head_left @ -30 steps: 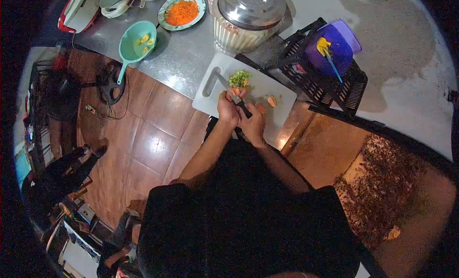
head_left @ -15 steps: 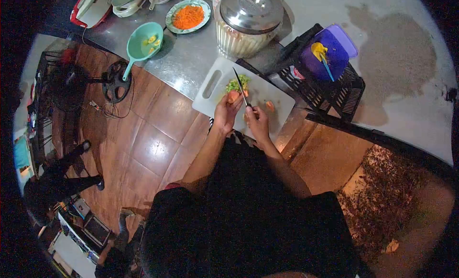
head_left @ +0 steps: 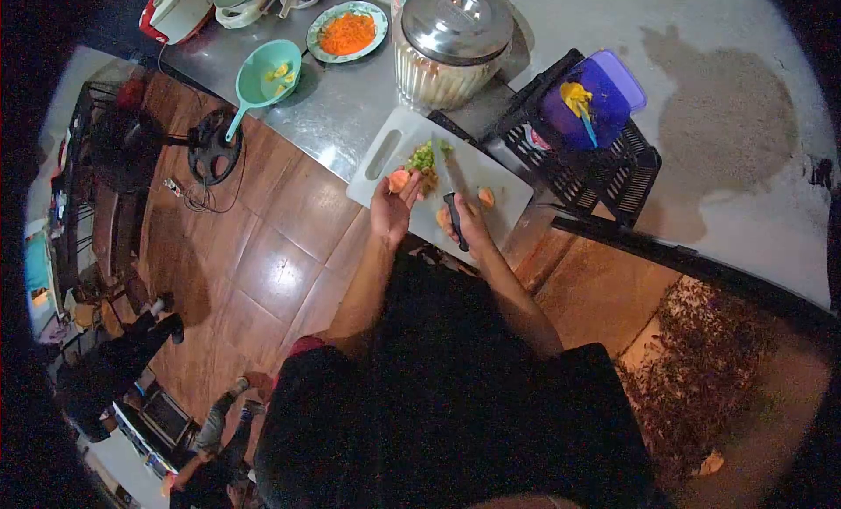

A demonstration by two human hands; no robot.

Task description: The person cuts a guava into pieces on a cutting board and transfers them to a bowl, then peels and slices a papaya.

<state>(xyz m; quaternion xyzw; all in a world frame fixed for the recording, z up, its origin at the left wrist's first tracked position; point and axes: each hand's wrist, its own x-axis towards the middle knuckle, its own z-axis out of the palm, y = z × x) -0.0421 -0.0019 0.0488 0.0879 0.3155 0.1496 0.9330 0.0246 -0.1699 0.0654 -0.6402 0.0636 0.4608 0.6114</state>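
Head view: left hand (head_left: 391, 216) loosely grips a pinkish piece (head_left: 399, 180) at the board's (head_left: 506, 183) near-left side; right hand (head_left: 471, 224) is closed round the knife (head_left: 457, 222) handle, blade over the board beside chopped greens (head_left: 422, 156). Judged risks: the bare blade could nick the left fingers if the hands converge; the piece could slip, given the loose hold.

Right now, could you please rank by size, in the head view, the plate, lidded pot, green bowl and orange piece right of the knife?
1. Lidded pot
2. Plate and green bowl: too alike to rank
3. Orange piece right of the knife
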